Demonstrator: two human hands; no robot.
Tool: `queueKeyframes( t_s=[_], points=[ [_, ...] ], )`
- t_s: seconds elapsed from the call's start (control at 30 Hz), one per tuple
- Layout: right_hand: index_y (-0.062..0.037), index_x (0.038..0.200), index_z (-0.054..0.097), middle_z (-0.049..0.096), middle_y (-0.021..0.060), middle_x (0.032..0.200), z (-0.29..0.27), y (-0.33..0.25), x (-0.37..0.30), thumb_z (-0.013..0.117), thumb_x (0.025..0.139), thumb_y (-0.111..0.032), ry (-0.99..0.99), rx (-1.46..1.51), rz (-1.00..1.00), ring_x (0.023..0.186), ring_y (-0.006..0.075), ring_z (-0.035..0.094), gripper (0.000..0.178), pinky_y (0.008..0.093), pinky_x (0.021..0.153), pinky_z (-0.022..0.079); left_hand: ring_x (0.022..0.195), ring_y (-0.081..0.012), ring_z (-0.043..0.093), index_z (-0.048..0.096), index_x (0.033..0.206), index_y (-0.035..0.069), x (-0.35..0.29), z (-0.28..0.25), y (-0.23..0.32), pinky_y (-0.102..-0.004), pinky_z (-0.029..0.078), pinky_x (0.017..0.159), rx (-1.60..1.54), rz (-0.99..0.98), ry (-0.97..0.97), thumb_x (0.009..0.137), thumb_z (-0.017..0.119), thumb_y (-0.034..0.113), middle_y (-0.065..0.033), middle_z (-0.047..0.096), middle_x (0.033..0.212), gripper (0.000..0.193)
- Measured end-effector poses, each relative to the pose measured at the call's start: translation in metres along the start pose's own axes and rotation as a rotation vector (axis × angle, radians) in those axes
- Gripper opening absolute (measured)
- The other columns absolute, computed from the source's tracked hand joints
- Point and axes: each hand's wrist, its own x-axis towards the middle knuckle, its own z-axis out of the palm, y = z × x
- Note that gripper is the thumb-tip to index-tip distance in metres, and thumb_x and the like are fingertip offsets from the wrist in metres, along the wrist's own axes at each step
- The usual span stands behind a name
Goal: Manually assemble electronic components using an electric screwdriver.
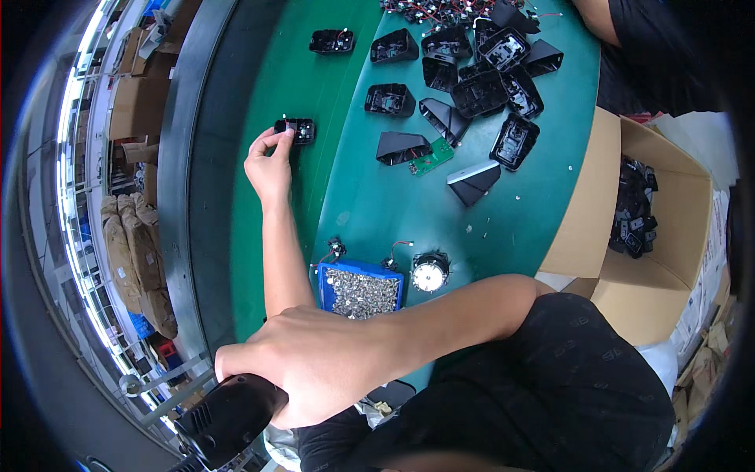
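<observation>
My left hand [270, 164] reaches up along the green belt, thumb and fingers pinching the left edge of a small open black plastic housing [303, 131]. Small parts show inside that housing. Nearer to me, my right hand [291, 354] crosses over my left forearm, its fingers wrapped round a black power tool [228, 417] with vent slots. The tool's tip is out of sight. Just beyond my right forearm stands a blue tray [401, 293] full of small silver screws [358, 295]. A round white-faced part [429, 273] lies to the right of it.
Several black housings [480, 93] and wedge-shaped covers lie on the green table, with a green circuit board [432, 157] among them. Wired parts [440, 12] heap at the far edge. An open carton [661, 267] with black pieces stands right. Another person's arm [599, 17] shows at upper right.
</observation>
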Motion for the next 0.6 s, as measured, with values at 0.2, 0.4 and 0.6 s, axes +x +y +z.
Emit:
queueKeyframes(
  t_s=[0.2, 0.4, 0.6],
  points=[
    [-0.005, 0.093, 0.052, 0.063, 0.0124, 0.071, -0.002, 0.0, -0.002, 0.071, 0.063, -0.01, 0.016, -0.006, 0.015, 0.069, 0.0322, 0.064, 0.035, 0.0404, 0.059, 0.047, 0.077, -0.0106, 0.058, 0.068, 0.091, 0.0, 0.004, 0.011, 0.0, -0.0252, 0.047, 0.072, -0.043, -0.118, -0.01, 0.075, 0.074, 0.012, -0.0064, 0.065, 0.095, 0.02],
    [-0.0055, 0.094, 0.054, 0.062, 0.0114, 0.07, 0.009, 0.006, 0.001, 0.071, 0.064, -0.009, 0.028, -0.05, 0.003, 0.067, 0.0315, 0.063, 0.035, 0.0385, 0.059, 0.048, 0.072, -0.009, 0.059, 0.067, 0.101, 0.001, 0.008, -0.031, -0.011, -0.0248, 0.047, 0.068, 0.152, -0.145, -0.093, 0.075, 0.072, 0.013, -0.005, 0.067, 0.081, 0.028],
    [0.0016, 0.099, 0.057, 0.063, 0.0011, 0.077, 0.001, 0.035, 0.007, 0.073, 0.067, -0.005, 0.142, -0.088, -0.008, 0.071, 0.0087, 0.059, 0.036, 0.0259, 0.065, 0.048, 0.077, -0.0129, 0.063, 0.066, 0.102, 0.001, -0.069, -0.138, -0.039, -0.0276, 0.049, 0.074, 0.051, -0.048, 0.12, 0.075, 0.072, 0.014, -0.0081, 0.068, 0.085, 0.03]
  ],
)
